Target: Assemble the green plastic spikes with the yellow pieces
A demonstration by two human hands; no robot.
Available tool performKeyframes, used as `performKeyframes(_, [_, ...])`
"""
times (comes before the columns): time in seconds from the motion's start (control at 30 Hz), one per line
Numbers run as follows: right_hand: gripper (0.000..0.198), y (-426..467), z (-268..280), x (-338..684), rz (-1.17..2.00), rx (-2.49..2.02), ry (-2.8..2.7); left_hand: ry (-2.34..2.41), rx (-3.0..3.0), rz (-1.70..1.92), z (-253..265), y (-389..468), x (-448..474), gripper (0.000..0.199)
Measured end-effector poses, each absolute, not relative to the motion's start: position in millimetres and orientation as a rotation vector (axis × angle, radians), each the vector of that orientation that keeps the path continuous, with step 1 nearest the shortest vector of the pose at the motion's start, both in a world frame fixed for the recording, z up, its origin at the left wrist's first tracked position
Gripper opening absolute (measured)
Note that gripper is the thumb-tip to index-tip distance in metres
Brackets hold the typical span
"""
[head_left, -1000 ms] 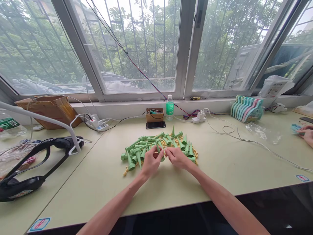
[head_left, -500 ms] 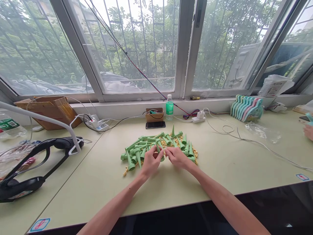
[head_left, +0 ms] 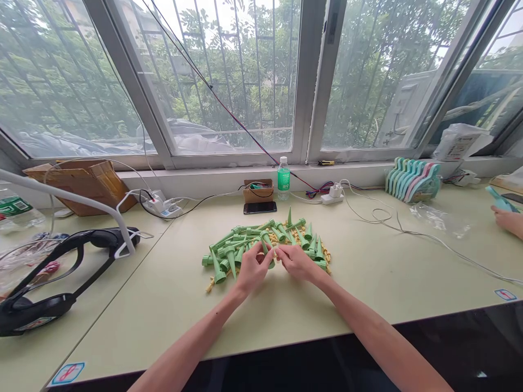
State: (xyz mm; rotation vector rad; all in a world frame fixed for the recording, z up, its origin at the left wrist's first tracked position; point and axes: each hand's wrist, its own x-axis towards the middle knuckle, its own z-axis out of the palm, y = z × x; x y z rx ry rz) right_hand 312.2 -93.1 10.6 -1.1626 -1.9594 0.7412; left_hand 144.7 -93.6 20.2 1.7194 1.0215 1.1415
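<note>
My left hand point(head_left: 253, 269) is closed around a green plastic spike point(head_left: 265, 248), a cone with a wider cap end, held tilted over the near edge of a heap. Touching or almost touching it, my right hand point(head_left: 295, 262) pinches with thumb and forefinger at the spike's side. Whatever sits between those fingertips is too small to make out. Around both hands lies the heap of similar green spikes point(head_left: 231, 260), some lying flat and some point up. Small yellow pieces point(head_left: 327, 253) are scattered under and among them.
Behind the heap are a phone point(head_left: 260, 208), a small cardboard box point(head_left: 258, 191) and a bottle point(head_left: 283, 179). A black headset point(head_left: 44, 305) lies left. White cables point(head_left: 425, 235) cross the right side, near a row of pastel plastic pieces point(head_left: 412, 179). Another person's hand point(head_left: 510, 220) is far right.
My two hands and the spike stay almost still over the heap. At the far right, the other person's hand has come further into view with a light blue item.
</note>
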Motion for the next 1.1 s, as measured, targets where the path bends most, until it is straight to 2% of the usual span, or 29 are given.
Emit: performKeyframes(1.1, [0.038, -92.4, 8.7, 313.4, 0.728, -1.161, -1.986, 1.033, 1.771, 1.129, 19.8, -92.9, 144.0, 0.022])
